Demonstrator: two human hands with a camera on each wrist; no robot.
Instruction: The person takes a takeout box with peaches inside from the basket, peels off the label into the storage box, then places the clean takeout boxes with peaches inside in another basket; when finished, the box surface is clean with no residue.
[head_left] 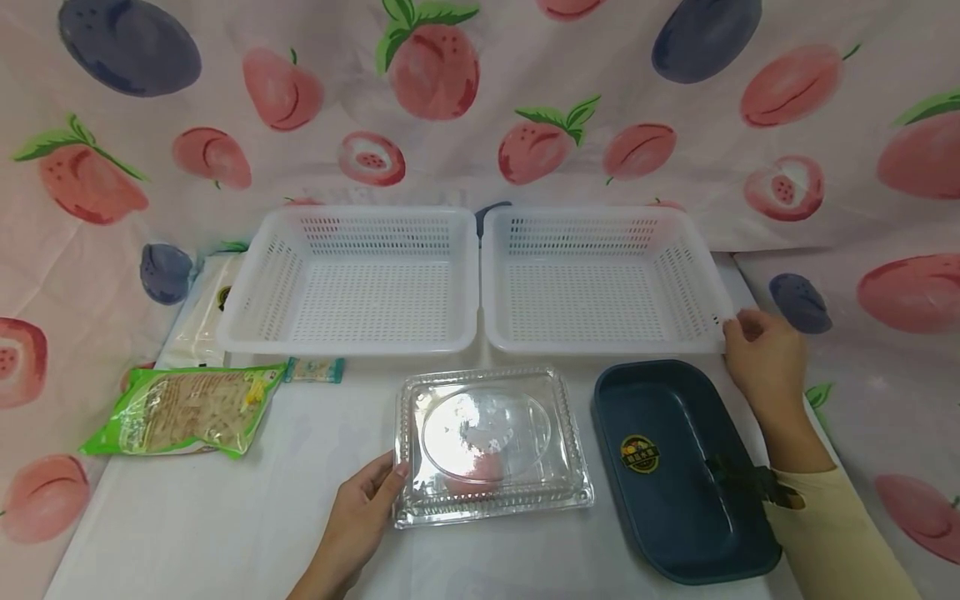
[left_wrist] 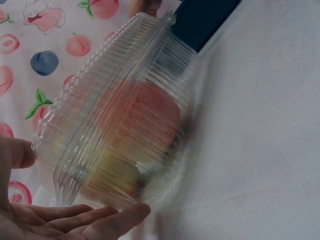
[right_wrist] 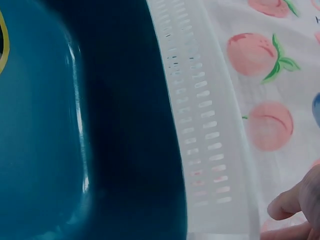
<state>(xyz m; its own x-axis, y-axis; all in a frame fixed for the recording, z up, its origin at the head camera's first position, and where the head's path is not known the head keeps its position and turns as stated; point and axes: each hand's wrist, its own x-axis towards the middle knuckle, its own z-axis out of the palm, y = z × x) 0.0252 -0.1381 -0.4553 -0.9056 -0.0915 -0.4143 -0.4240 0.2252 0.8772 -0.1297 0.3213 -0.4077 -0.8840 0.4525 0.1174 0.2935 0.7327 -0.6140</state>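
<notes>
My left hand (head_left: pixel 360 508) holds the left side of a clear plastic clamshell box (head_left: pixel 491 496), thumb at its lid and fingers along its lower side. Through the box wall in the left wrist view show a red fruit (left_wrist: pixel 147 117) and a yellowish one (left_wrist: pixel 115 175), blurred by the ribbed plastic. My right hand (head_left: pixel 768 358), fingers loosely bent, is at the front right corner of the right white basket (head_left: pixel 600 343). In the right wrist view its fingertips (right_wrist: pixel 282 206) are right beside the basket's outer rim.
Left of that basket stands a matching white basket (head_left: pixel 348 343). A dark blue tray (head_left: pixel 667 508) with a round sticker lies under my right forearm. At left are a green-edged food bag (head_left: pixel 187 408), a white packet (head_left: pixel 202 312) and a small blue packet (head_left: pixel 315 370).
</notes>
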